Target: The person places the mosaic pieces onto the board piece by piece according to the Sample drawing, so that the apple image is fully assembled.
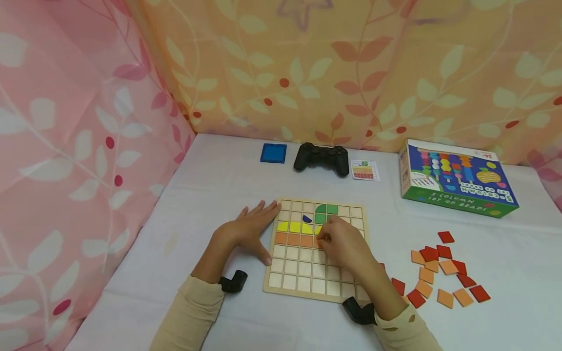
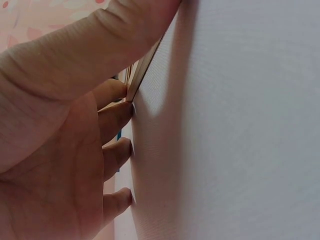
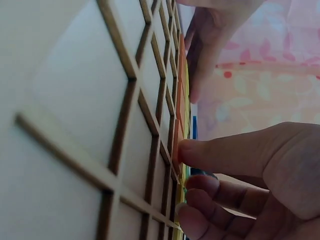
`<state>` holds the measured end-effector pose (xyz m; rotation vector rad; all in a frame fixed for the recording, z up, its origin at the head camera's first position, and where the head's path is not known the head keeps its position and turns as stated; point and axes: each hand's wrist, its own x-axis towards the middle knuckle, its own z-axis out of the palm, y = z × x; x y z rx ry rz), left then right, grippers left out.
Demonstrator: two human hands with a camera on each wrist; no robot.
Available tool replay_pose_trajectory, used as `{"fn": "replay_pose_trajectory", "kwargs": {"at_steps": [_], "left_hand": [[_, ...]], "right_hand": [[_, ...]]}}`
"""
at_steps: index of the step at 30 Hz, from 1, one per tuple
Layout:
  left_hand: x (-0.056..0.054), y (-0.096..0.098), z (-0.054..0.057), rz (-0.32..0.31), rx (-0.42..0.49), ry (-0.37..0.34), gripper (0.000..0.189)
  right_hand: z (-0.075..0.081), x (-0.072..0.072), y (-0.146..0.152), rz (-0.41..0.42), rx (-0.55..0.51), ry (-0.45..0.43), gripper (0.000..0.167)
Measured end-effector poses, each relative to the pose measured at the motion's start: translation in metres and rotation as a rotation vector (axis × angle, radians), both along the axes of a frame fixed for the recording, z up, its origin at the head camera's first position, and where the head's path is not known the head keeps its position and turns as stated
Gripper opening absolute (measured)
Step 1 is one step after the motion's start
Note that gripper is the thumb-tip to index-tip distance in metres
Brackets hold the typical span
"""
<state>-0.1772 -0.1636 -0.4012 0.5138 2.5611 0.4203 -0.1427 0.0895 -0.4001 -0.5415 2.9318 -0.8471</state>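
Note:
A wooden grid board (image 1: 304,284) lies on the white cloth. My left hand (image 1: 252,229) rests at its left edge with fingers and thumb spread; the left wrist view shows its fingertips touching the cloth and board side. My right hand (image 1: 347,241) is over the middle of the board, fingers bent. Its thumb tip is on an orange square tile (image 3: 178,145) at the right end of an orange row (image 1: 293,239). Above that row lie yellow pieces (image 1: 295,227), a small dark blue piece (image 1: 307,219) and green pieces (image 1: 332,209), partly hidden by the right hand.
Loose red and orange tiles (image 1: 445,298) are scattered right of the board. Behind it are a blue square tray (image 1: 273,153), a black game controller (image 1: 321,158), a small picture card (image 1: 365,170) and a bead-set box (image 1: 458,178). Patterned cloth hangs behind and left.

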Motion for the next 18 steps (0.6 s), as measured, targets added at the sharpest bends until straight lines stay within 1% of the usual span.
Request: {"fn": "replay_pose_trajectory", "kwargs": {"at_steps": [4, 11, 13, 18], "left_hand": [[0.000, 0.000, 0.000, -0.003, -0.001, -0.002, 0.138], [0.001, 0.000, 0.001, 0.005, -0.009, -0.004, 0.138], [0.001, 0.000, 0.002, 0.004, -0.007, -0.004, 0.137], [0.001, 0.000, 0.002, 0.001, -0.003, -0.002, 0.137]], "right_hand": [[-0.001, 0.003, 0.003, 0.018, 0.033, 0.014, 0.004], [-0.001, 0.008, 0.019, 0.017, 0.042, 0.010, 0.011], [-0.001, 0.011, 0.026, 0.003, 0.047, -0.008, 0.011], [0.002, 0.023, 0.052, -0.066, 0.057, -0.109, 0.008]]}}
